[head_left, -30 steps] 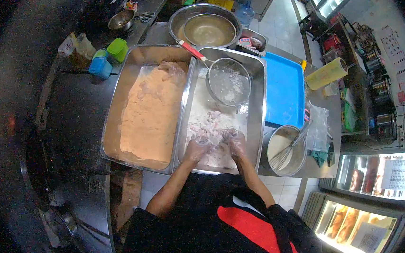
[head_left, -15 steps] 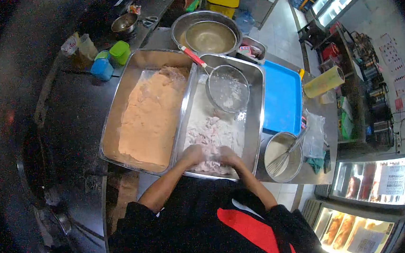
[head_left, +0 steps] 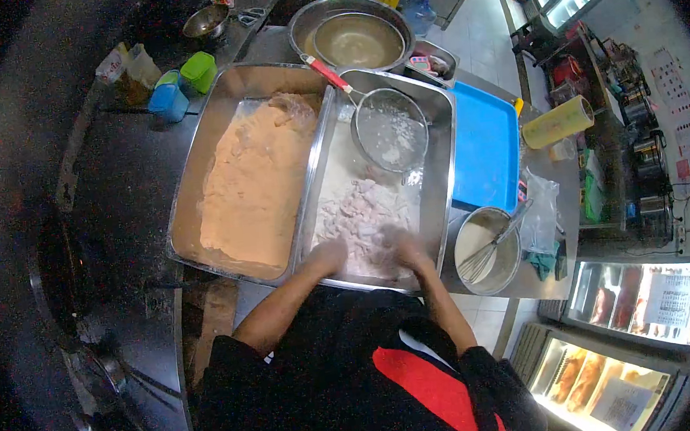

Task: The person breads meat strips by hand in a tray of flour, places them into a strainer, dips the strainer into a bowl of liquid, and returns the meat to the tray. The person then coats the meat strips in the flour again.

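Both my hands are at the near end of a deep steel tray (head_left: 446,139) that holds white flour (head_left: 341,171) and a heap of flour-coated pieces (head_left: 365,210), perhaps raw meat. My left hand (head_left: 328,257) is at the left side of the heap, my right hand (head_left: 407,251) at its right side, with a gap between them. Motion smears the fingers of both, so their grip does not show. A round mesh strainer (head_left: 392,131) with a red handle rests across the far part of this tray, some white clumps in its mesh.
Left of it stands a steel tray (head_left: 185,191) of orange-tan powder. A large steel bowl (head_left: 298,37) of cloudy liquid is beyond. On the right are a blue tray (head_left: 485,148), a pot (head_left: 514,271) of pale batter with a whisk (head_left: 482,260), a plastic bag (head_left: 541,216) and a film roll (head_left: 557,123).
My hands have moved apart, the right one shifting to the right. The heap of coated pieces between them is more exposed. The whole view has shifted slightly.
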The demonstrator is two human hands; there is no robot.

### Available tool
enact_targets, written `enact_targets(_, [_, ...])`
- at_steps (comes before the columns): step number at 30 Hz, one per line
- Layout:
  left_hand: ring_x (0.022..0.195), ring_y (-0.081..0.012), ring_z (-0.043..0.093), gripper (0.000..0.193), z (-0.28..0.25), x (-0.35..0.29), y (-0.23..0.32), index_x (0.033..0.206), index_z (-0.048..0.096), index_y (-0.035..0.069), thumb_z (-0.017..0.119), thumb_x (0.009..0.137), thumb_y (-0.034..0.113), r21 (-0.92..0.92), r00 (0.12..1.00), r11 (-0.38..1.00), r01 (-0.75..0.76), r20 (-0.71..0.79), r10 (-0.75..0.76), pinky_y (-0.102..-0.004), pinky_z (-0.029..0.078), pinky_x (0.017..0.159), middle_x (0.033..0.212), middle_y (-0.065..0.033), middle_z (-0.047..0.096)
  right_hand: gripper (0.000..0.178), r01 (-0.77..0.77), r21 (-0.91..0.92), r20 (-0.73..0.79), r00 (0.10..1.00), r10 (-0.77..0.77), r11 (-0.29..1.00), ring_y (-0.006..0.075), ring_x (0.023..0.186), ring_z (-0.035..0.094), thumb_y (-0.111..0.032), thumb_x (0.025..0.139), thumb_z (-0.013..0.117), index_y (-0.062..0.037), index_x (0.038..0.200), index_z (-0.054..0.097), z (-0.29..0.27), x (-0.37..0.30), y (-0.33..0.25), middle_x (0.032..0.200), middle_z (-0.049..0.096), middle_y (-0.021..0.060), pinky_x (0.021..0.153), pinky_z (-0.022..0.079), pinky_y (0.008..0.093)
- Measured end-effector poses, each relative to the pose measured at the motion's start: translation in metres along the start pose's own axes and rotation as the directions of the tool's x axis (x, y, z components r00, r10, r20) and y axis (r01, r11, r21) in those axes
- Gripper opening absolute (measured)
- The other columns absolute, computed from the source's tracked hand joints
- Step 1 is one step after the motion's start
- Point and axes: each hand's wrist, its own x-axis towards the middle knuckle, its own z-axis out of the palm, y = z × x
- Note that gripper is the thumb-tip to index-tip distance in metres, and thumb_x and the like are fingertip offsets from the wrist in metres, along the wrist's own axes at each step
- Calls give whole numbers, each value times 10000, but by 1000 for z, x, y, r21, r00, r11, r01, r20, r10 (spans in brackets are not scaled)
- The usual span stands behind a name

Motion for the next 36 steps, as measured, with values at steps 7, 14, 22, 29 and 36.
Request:
enact_targets(7, [899, -368, 645, 366, -16, -13, 12, 921, 684, -14, 561, 801, 309, 24, 986, 999, 35, 161, -39, -429, 510, 802, 969, -232, 658, 394, -3, -141, 189, 982, 30, 990, 359, 864, 606, -372, 772, 648, 9, 867, 606, 11, 0, 4, 913, 630, 235, 766, 463, 447])
enact_targets(14, [1032, -335, 609, 576, -59, -36, 35, 1153, 580, -18, 592, 824, 454, -393, 991, 917, -68, -130, 17, -429, 460, 894, 1121, -234, 615, 425, -100, 187, -76, 990, 116, 977, 285, 802, 586, -383, 828, 629, 31, 924, 610, -8, -20, 0, 871, 640, 177, 728, 450, 419])
enact_targets(22, [947, -260, 623, 459, -52, -32, 41, 1137, 613, -6, 669, 816, 318, -880, 967, 462, -106, -200, -159, -362, 476, 855, 1075, -166, 657, 353, 96, 152, -420, 907, -24, 984, 248, 726, 551, -296, 792, 674, 29, 910, 601, -1, -19, -25, 804, 614, 171, 665, 436, 396])
enact_targets(29, [767, -160, 616, 423, -29, -16, 27, 1117, 630, 0, 667, 827, 307, -724, 866, 668, -171, -433, -248, -331, 492, 719, 882, -110, 688, 338, -81, 253, -114, 987, 113, 964, 263, 880, 603, -264, 793, 672, -7, 1011, 639, -26, -27, -65, 937, 646, 153, 819, 471, 367])
enact_targets(36, [757, -168, 628, 380, -45, -32, 33, 1072, 628, -12, 688, 816, 262, -979, 966, 182, -88, -129, -225, -342, 502, 697, 851, -110, 682, 287, -7, 371, -173, 982, 77, 929, 202, 849, 603, -164, 806, 652, 8, 1036, 632, -21, -22, -33, 928, 649, 129, 765, 481, 337])
